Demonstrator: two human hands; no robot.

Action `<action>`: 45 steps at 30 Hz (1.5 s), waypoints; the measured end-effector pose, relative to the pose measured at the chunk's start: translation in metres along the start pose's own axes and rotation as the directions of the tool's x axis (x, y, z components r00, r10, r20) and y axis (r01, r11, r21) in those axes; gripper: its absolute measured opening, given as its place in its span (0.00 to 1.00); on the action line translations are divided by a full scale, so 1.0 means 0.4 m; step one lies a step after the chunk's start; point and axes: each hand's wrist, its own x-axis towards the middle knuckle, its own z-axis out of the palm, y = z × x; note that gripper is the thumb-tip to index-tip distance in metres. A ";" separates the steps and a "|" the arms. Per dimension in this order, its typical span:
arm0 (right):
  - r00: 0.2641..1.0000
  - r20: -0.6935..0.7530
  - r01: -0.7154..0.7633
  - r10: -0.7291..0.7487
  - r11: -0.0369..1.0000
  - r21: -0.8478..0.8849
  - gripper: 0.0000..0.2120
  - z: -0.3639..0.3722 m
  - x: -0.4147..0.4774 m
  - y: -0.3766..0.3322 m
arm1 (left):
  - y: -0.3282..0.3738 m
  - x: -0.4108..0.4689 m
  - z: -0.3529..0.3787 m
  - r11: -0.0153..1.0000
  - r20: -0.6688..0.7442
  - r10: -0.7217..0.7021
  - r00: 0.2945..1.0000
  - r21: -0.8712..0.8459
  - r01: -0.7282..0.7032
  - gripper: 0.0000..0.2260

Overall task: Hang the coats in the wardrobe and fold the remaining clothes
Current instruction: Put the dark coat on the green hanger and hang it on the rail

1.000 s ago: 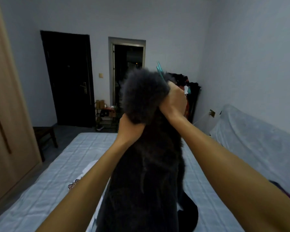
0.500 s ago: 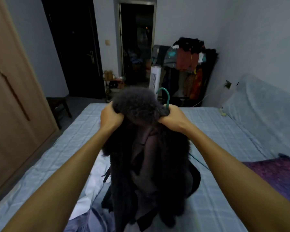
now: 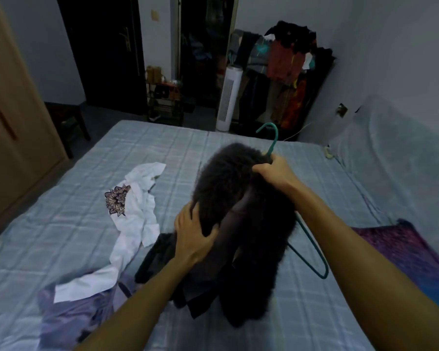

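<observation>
Holding a dark furry coat (image 3: 228,178) over the pale blue bed (image 3: 61,224), the left hand (image 3: 195,236) has its grip curled into the fur at the bundle's 7 o'clock. The right hand (image 3: 276,171) has its grip clamped on the collar at 1 o'clock, beside the green hanger (image 3: 312,249) (its hook pokes up past the knuckles). A crumpled white shirt (image 3: 137,211) lies on the bed at 9 o'clock from the coat, and the wooden wardrobe (image 3: 15,110) stands further out the same way.
</observation>
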 end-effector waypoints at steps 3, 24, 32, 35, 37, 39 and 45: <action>1.000 0.014 0.001 -0.001 1.000 -0.027 0.09 -0.034 -0.006 0.034 | -0.007 0.021 0.004 0.988 0.093 -0.143 0.985 -0.039 0.147 0.30; 0.949 -0.311 0.043 0.053 0.955 0.295 0.11 -0.087 -0.123 0.217 | 0.157 0.320 -0.064 0.963 0.304 -0.268 0.914 0.097 0.251 0.10; 0.987 -0.091 -0.064 0.131 0.850 0.523 0.12 -0.128 -0.168 0.269 | 0.161 0.360 -0.126 0.970 0.261 -0.244 0.934 0.092 0.227 0.10; 0.990 -0.077 -0.071 0.120 0.884 0.461 0.12 -0.145 -0.173 0.278 | 0.147 0.359 -0.155 0.964 0.244 -0.263 0.933 0.110 0.243 0.07; 0.992 -0.046 -0.092 0.118 0.922 0.376 0.12 -0.135 -0.177 0.279 | 0.143 0.356 -0.166 0.968 0.238 -0.247 0.939 0.109 0.227 0.07; 0.992 -0.037 -0.100 0.117 0.946 0.309 0.13 -0.099 -0.175 0.271 | 0.150 0.347 -0.167 0.976 0.260 -0.212 0.942 0.104 0.191 0.06; 0.974 -0.227 0.015 -0.017 1.000 -0.014 0.12 -0.009 -0.146 0.237 | 0.203 0.302 -0.171 0.989 0.259 -0.066 0.964 0.145 0.029 0.06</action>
